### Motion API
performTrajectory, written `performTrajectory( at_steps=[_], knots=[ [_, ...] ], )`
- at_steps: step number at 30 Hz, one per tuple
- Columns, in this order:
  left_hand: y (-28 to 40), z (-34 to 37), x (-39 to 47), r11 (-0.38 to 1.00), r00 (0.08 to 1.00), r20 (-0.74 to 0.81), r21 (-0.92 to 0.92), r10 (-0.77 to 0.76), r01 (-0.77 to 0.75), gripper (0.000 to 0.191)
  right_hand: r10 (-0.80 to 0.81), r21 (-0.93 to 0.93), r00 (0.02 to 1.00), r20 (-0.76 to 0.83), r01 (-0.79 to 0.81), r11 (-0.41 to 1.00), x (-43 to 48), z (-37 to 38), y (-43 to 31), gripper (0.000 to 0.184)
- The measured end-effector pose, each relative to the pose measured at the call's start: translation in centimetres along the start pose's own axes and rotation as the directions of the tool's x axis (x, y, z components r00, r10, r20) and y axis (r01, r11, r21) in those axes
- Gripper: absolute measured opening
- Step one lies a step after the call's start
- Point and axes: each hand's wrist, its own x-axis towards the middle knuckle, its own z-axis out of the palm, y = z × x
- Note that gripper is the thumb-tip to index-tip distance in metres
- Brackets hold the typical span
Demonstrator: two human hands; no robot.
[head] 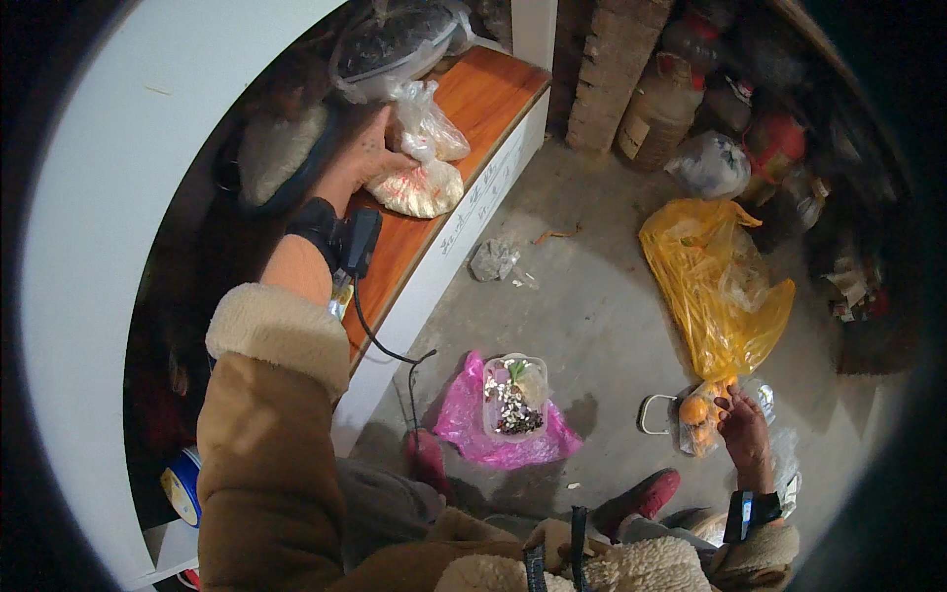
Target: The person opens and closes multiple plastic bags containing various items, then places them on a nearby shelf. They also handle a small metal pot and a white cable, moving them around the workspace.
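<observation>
My left hand (366, 155) is at a knotted clear plastic bag (418, 189) of pale contents with red marks. Its thumb lies against the bag near the knot, and some fingers are hidden behind it. The bag rests on a wood-topped shelf (492, 81). Low on the right, my right hand (743, 425) is beside a clear bag of orange fruit (694, 413). Its fingertips are close to the bottom end of a yellow plastic bag (714, 296); whether they pinch it, I cannot tell. Both wrists wear dark bands.
Between my feet lies a pink plastic bag (503, 448) under a clear tub (546, 399) of food scraps. A crumpled clear bag (494, 259) is on the floor. A black cable (385, 348) hangs off the shelf. Large plastic jugs (658, 111) stand at the back right.
</observation>
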Motion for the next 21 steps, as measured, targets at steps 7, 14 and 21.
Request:
performTrajectory(
  at_steps=[7,14,21],
  knots=[
    [-0.4,0.8,0.1,0.971,0.975,0.219,-0.236,0.027,0.026,0.061,-0.001,0.017,1.000,0.024,0.000,1.000,0.1,0.5,0.1,0.022],
    [-1.3,1.2,-1.6,0.986,0.997,0.006,0.152,0.075,-0.075,0.051,0.006,0.011,0.999,0.051,-0.006,1.000,0.3,0.1,0.2,0.025],
    [-0.2,1.0,-4.4,0.983,0.965,-0.197,-0.022,0.175,-0.182,0.044,-0.013,-0.024,0.998,0.054,0.014,1.000,0.2,0.4,0.2,0.026]
  ],
)
